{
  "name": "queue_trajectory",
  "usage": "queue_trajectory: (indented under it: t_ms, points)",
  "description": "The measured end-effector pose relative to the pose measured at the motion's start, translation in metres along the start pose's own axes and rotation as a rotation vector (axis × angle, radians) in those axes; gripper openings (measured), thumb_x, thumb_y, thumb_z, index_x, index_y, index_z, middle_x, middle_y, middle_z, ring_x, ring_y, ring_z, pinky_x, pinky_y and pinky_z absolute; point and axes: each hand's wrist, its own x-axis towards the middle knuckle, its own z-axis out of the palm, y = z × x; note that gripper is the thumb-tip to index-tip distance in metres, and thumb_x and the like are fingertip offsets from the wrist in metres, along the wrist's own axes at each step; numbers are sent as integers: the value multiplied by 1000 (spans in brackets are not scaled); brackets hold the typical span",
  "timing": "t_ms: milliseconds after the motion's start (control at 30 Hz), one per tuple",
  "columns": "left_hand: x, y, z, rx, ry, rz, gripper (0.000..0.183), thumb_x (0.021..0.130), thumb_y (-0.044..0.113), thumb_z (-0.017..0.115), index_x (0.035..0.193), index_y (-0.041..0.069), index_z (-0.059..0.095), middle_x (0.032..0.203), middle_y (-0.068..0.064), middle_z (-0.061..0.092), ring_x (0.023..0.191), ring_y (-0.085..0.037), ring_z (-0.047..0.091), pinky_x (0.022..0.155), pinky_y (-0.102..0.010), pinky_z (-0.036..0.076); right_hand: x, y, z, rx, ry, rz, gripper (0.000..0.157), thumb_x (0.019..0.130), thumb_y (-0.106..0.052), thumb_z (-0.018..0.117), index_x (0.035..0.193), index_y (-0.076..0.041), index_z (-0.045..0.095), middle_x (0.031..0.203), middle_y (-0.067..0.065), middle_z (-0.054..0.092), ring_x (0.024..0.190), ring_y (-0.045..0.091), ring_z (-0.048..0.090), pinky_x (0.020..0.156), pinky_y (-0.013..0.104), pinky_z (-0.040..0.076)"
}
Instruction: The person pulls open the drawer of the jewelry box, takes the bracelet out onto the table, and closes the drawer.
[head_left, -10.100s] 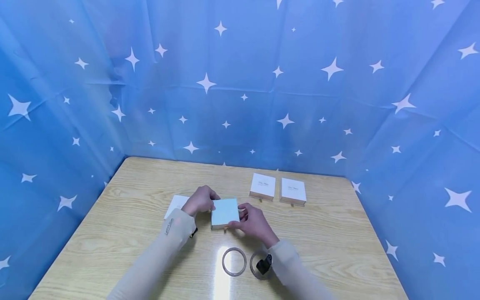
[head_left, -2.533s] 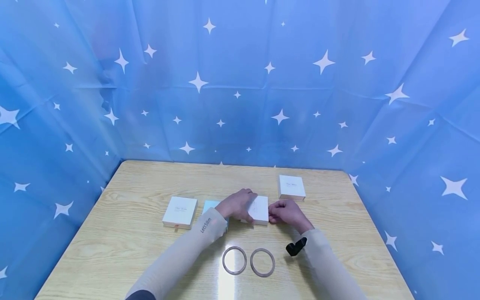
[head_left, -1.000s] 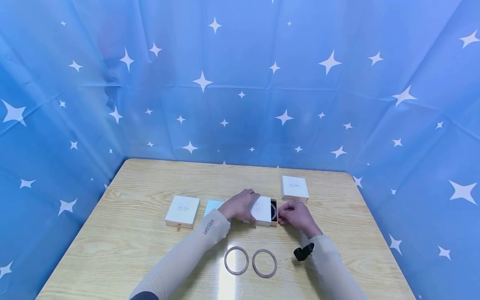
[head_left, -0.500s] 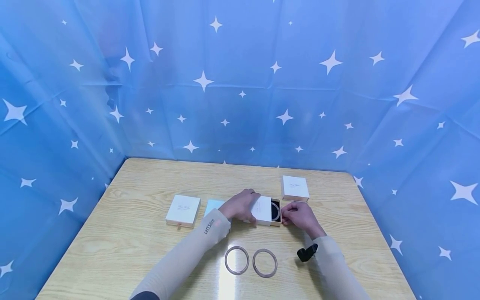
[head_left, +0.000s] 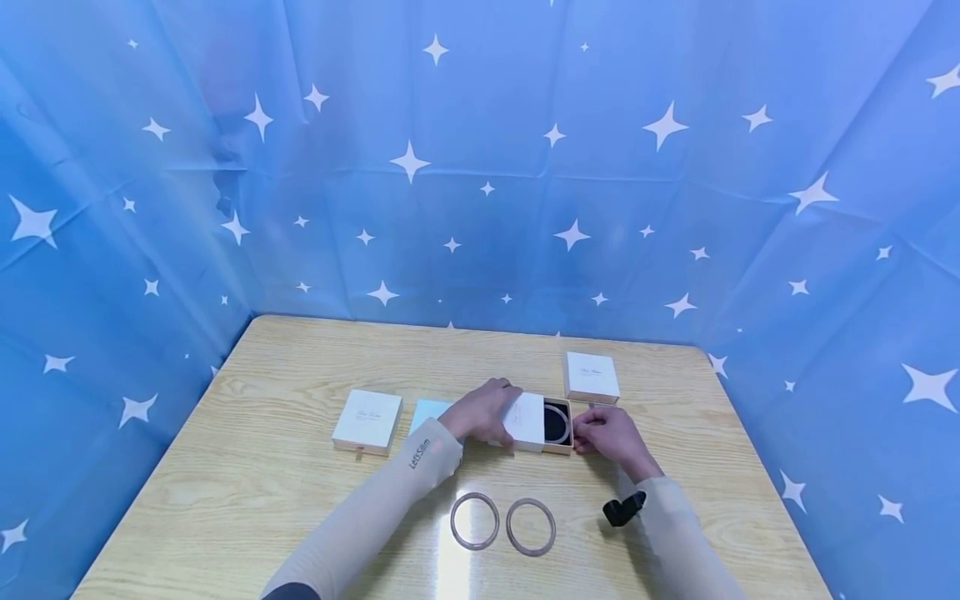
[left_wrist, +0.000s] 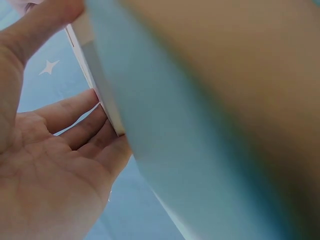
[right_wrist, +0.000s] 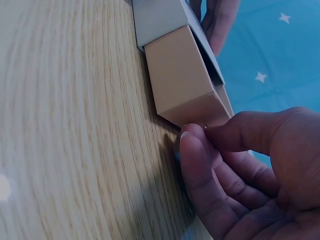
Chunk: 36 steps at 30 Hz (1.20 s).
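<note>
A white drawer-style bangle box (head_left: 528,421) lies on the table with its drawer (head_left: 557,449) pulled partway out to the right. On the drawer's black lining sits a pale bangle (head_left: 565,423), partly under the cover. My left hand (head_left: 480,412) grips the white cover, thumb at the near side and fingers at the far side. At the drawer's front my right hand (head_left: 609,436) pinches with thumb and forefinger; in the right wrist view the tan drawer (right_wrist: 180,75) shows, and the pinched pull tab is hidden by the fingertips.
Left of my left hand lies a light-blue box (head_left: 427,411), partly covered by the arm. One white box (head_left: 367,418) stands further left, another (head_left: 592,375) at the back right. Two bangles (head_left: 475,543) (head_left: 531,552) lie side by side in front on the wooden table (head_left: 225,500).
Ten seconds ago both hands were at the light-blue box. Since then they took the white box from the back; its drawer has slid out rightward with my right hand, uncovering the bangle inside.
</note>
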Motion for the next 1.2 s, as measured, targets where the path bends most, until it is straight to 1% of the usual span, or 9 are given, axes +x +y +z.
queue_trajectory:
  t_ms: [233, 467, 700, 867, 1033, 1200]
  points:
    - [0, -1, 1, 7, 2, 13, 100, 68, 32, 96, 153, 15, 47, 147, -6, 52, 123, -19, 55, 108, -35, 50, 0, 5, -2, 23, 6, -10, 17, 98, -4, 61, 105, 8, 70, 81, 11, 75, 70, 15, 72, 67, 29, 63]
    - [1, -2, 2, 21, 6, 21, 101, 68, 34, 96, 154, 14, 47, 147, -7, 52, 124, -20, 55, 108, -35, 50, 0, 7, -7, 39, 4, -10, 15, 98, -4, 61, 103, 6, 71, 81, 10, 75, 70, 16, 72, 66, 29, 63]
    - [1, -3, 2, 12, 0, 12, 101, 68, 34, 96, 154, 15, 46, 149, -7, 51, 128, -21, 54, 111, -37, 48, -2, 9, -12, -6, 16, -22, 16, 97, -4, 59, 102, 5, 71, 81, 10, 74, 71, 16, 72, 66, 30, 62]
    - [1, -3, 3, 8, -8, 4, 102, 69, 34, 95, 155, 16, 45, 151, -6, 50, 131, -21, 52, 112, -37, 47, -3, 13, -16, -12, 19, -28, 17, 98, -5, 59, 103, 6, 71, 81, 9, 74, 71, 16, 71, 66, 29, 62]
    - [1, -2, 1, 11, -3, 16, 100, 68, 34, 96, 154, 15, 46, 148, -6, 52, 128, -20, 53, 110, -35, 48, -4, 13, -18, -12, 21, -40, 17, 98, -5, 60, 103, 7, 71, 81, 9, 74, 70, 15, 71, 65, 29, 62]
    - [2, -2, 2, 14, 3, 30, 99, 69, 35, 96, 153, 15, 48, 146, -5, 53, 124, -18, 53, 107, -34, 49, -5, 12, -19, -13, 21, -34, 17, 98, -5, 60, 103, 7, 71, 83, 11, 75, 70, 15, 72, 66, 29, 62]
